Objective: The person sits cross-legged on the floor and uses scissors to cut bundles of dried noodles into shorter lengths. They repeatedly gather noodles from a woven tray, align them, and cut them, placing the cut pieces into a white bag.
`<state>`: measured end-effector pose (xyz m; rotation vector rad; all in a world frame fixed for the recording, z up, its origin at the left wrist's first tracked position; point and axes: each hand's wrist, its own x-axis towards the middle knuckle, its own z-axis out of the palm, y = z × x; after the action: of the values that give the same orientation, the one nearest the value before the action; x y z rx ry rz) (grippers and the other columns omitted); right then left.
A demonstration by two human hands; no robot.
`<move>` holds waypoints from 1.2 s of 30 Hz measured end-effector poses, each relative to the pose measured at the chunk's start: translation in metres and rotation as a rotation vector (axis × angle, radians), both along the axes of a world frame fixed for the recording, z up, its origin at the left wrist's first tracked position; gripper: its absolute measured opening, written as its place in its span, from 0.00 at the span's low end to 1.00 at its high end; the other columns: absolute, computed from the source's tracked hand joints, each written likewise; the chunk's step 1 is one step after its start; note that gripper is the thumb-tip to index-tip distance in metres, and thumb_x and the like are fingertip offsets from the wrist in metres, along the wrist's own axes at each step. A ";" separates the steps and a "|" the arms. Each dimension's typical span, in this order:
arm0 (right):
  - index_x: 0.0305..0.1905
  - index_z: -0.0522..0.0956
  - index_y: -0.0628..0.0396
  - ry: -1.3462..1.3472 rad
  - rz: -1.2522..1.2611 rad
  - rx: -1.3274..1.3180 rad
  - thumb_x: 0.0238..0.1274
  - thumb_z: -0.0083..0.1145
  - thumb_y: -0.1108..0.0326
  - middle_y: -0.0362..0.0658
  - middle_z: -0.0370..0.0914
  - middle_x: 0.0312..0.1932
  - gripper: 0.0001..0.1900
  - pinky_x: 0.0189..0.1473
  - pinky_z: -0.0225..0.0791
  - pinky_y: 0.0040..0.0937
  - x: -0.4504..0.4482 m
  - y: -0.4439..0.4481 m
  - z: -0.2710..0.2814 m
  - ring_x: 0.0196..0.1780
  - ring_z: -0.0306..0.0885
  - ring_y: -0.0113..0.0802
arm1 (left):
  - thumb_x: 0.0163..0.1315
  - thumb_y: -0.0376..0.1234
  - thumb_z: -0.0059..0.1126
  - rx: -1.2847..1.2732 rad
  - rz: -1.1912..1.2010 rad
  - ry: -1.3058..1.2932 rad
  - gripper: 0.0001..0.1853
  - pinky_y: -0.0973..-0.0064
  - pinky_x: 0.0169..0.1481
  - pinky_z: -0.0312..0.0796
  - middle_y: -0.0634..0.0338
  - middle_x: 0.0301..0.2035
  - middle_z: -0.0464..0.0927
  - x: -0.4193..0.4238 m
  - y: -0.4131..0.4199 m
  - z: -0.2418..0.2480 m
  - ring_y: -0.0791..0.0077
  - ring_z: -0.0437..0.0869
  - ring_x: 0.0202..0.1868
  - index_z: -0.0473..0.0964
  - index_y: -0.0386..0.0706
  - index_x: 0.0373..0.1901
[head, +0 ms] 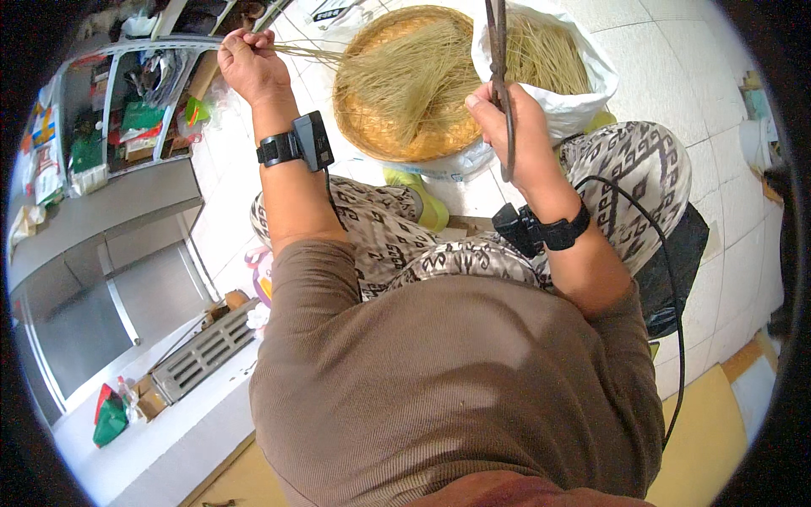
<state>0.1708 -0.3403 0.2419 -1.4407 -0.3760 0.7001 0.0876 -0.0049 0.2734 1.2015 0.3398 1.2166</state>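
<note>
At the upper left, my left hand [253, 66] is closed around the ends of a few long, thin dry stalks [307, 52], which run right towards a round woven bamboo tray [361, 136]. A loose heap of pale green-yellow stalks [412, 76] lies in the tray. Above the tray's right side, my right hand [516, 127] holds a pair of dark metal scissors [500, 95] by the handles, the other end pointing to the picture's top edge. Whether the blades are apart is not clear. Behind them, a white plastic sack [589, 104] holds more stalks [545, 54].
Shelves packed with bags [142, 114] stand at the left, above a cabinet with grey panels [95, 304]. My knees in patterned trousers [640, 171] flank the tray's near side. A black cable [678, 304] loops from my right wrist. A black bag [671, 272] lies by my right thigh.
</note>
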 end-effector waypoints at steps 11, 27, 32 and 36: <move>0.44 0.78 0.60 -0.469 0.038 -0.021 0.56 0.62 0.65 0.41 0.79 0.32 0.14 0.40 0.70 0.26 0.010 0.063 -0.015 0.35 0.76 0.27 | 0.70 0.34 0.46 -0.025 -0.244 -0.096 0.09 0.78 0.30 0.65 0.62 0.23 0.70 -0.010 -0.029 0.042 0.79 0.68 0.23 0.69 0.39 0.33; 0.37 0.76 0.60 -0.640 0.326 0.109 0.58 0.59 0.67 0.39 0.75 0.24 0.08 0.31 0.66 0.24 0.029 0.165 -0.006 0.28 0.72 0.24 | 0.70 0.37 0.45 -0.223 -0.393 -0.010 0.08 0.82 0.25 0.68 0.66 0.24 0.72 0.034 -0.076 0.021 0.81 0.71 0.23 0.70 0.44 0.35; 0.38 0.75 0.63 -0.458 0.341 0.083 0.59 0.56 0.68 0.42 0.79 0.28 0.08 0.31 0.69 0.24 0.049 0.154 0.012 0.29 0.75 0.25 | 0.68 0.37 0.50 -0.039 -0.365 -0.062 0.16 0.76 0.48 0.71 0.57 0.40 0.79 0.038 -0.070 0.022 0.72 0.79 0.42 0.72 0.37 0.52; 0.42 0.73 0.61 -0.079 0.355 0.315 0.60 0.56 0.69 0.45 0.79 0.31 0.09 0.31 0.70 0.24 0.073 0.140 0.028 0.30 0.75 0.26 | 0.66 0.36 0.52 0.215 -0.445 0.310 0.14 0.77 0.51 0.68 0.59 0.40 0.77 0.022 -0.056 0.006 0.74 0.76 0.44 0.72 0.38 0.49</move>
<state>0.2441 -0.2001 0.2702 -1.1139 -0.7818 0.8267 0.1100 -0.0608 0.2789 1.5596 0.1568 0.6927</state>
